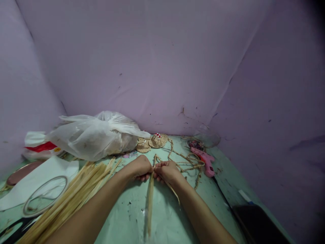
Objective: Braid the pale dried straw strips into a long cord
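My left hand [141, 167] and my right hand [166, 170] meet over the pale green floor [132, 217], both with fingers pinched on straw strips [150, 200]. The loose strip ends hang down toward me. Above the hands a braided straw cord [185, 159] runs away to the right and loops on the floor. A thinner strip [174, 191] sticks out below my right hand.
A bundle of straw stalks [73, 196] lies at my left beside a round lid [44, 196] on white paper. Behind stand a white plastic bag [93, 135], small woven straw pieces [152, 142], a pink glue gun [205, 159] and a dark object [256, 223] at right. Purple cloth walls close in.
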### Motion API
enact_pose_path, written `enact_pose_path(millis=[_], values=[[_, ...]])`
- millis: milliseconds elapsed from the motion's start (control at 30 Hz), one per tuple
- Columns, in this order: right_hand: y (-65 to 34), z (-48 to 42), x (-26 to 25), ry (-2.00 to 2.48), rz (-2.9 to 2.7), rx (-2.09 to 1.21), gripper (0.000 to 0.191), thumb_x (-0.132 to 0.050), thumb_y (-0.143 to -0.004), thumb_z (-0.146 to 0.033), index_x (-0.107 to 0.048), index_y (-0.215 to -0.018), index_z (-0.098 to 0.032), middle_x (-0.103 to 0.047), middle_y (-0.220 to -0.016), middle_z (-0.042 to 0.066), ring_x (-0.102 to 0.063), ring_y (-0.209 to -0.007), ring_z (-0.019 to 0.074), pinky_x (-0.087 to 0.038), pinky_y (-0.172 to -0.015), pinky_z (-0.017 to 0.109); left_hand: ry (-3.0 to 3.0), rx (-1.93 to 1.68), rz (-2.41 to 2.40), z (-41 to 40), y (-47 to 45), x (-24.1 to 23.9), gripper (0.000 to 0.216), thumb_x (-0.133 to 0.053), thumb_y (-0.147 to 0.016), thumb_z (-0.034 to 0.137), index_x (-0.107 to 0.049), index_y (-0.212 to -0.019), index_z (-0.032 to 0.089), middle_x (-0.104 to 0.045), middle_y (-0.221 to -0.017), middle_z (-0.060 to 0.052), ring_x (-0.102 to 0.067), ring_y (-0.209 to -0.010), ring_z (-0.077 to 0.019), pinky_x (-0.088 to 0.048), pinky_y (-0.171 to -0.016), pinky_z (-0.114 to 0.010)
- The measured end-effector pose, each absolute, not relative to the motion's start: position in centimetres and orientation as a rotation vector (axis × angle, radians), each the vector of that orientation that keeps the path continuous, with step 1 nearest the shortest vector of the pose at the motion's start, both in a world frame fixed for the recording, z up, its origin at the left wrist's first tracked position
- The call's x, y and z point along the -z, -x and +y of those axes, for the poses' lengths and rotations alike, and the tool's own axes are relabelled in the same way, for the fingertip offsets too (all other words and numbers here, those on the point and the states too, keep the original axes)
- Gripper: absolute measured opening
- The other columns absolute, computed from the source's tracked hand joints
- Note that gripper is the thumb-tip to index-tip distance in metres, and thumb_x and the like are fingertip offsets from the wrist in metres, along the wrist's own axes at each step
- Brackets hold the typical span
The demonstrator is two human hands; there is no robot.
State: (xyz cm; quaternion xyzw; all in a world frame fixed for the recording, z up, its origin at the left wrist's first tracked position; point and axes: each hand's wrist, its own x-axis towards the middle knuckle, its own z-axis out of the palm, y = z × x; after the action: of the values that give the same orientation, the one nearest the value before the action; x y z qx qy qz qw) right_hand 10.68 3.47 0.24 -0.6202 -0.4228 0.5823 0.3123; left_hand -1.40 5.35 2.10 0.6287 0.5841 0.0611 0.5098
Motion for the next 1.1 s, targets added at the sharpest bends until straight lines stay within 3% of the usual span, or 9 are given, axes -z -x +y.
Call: enact_pose_path(millis=[200, 433, 600, 800, 967, 1100], values=[[-10.4, 3.1, -0.3, 1.592, -1.100, -1.551, 0.016, -0.046, -0.063, -0.007, -0.047, -0.048, -0.015, -0.048, -0.036, -0.004, -0.039, -0.028, 0.0055, -0.030, -0.031, 0.016, -1.497, -0.292, 1.463, 5.6, 0.9, -1.2, 0.028, -0.045, -0.067, 0.031, -0.046, -0.045, 0.014, -0.042, -0.034, 0.000, -0.038, -0.028, -0.0089, -0.026, -0.032, -0.020], [-10.9, 2.9, -0.9, 1.470, -1.048, -1.686, 0.014, -0.043, -0.058, -0.003, -0.053, -0.058, -0.013, -0.056, -0.047, -0.001, -0.049, -0.038, 0.0073, -0.038, -0.039, 0.017, -1.425, -0.378, 1.459, 5.6, 0.7, -1.5, 0.021, -0.046, -0.062, 0.016, -0.044, -0.042, 0.013, -0.037, -0.030, 0.003, -0.028, -0.026, -0.0050, -0.018, -0.032, -0.019], [-10.7, 3.1, -0.9, 1.508, -1.045, -1.616, 0.010, -0.049, -0.058, -0.005, -0.050, -0.053, -0.014, -0.052, -0.042, -0.003, -0.049, -0.042, 0.0086, -0.043, -0.049, 0.022, -1.269, -0.339, 1.417, 5.4, 0.4, -1.9, 0.020, -0.043, -0.065, 0.017, -0.046, -0.045, 0.012, -0.042, -0.033, 0.002, -0.037, -0.028, -0.0066, -0.026, -0.033, -0.018], [-10.6, 2.6, -1.6, 1.378, -0.867, -1.693, 0.013, -0.053, -0.054, -0.005, -0.045, -0.053, -0.015, -0.051, -0.046, -0.002, -0.051, -0.047, 0.0100, -0.045, -0.055, 0.025, -1.225, -0.400, 1.418, 5.4, -0.1, -2.0, 0.020, -0.043, -0.062, 0.015, -0.041, -0.042, 0.014, -0.032, -0.027, 0.005, -0.023, -0.025, -0.0030, -0.013, -0.033, -0.017], [-10.4, 2.6, -1.7, 1.374, -0.885, -1.709, 0.018, -0.053, -0.048, -0.001, -0.043, -0.053, -0.015, -0.045, -0.042, -0.006, -0.046, -0.043, 0.0076, -0.044, -0.054, 0.024, -1.250, -0.535, 1.388, 5.8, 0.1, -1.2, 0.008, -0.048, -0.054, 0.012, -0.044, -0.047, 0.014, -0.038, -0.032, 0.006, -0.028, -0.031, -0.0040, -0.018, -0.035, -0.017], [-10.4, 2.8, -1.1, 1.456, -0.979, -1.611, 0.015, -0.054, -0.050, -0.005, -0.044, -0.053, -0.015, -0.043, -0.042, -0.006, -0.042, -0.041, 0.0063, -0.039, -0.048, 0.021, -1.263, -0.509, 1.375, 5.8, 0.4, -1.1, 0.010, -0.047, -0.058, 0.017, -0.046, -0.048, 0.014, -0.037, -0.031, 0.006, -0.023, -0.029, -0.0037, -0.015, -0.034, -0.018]])
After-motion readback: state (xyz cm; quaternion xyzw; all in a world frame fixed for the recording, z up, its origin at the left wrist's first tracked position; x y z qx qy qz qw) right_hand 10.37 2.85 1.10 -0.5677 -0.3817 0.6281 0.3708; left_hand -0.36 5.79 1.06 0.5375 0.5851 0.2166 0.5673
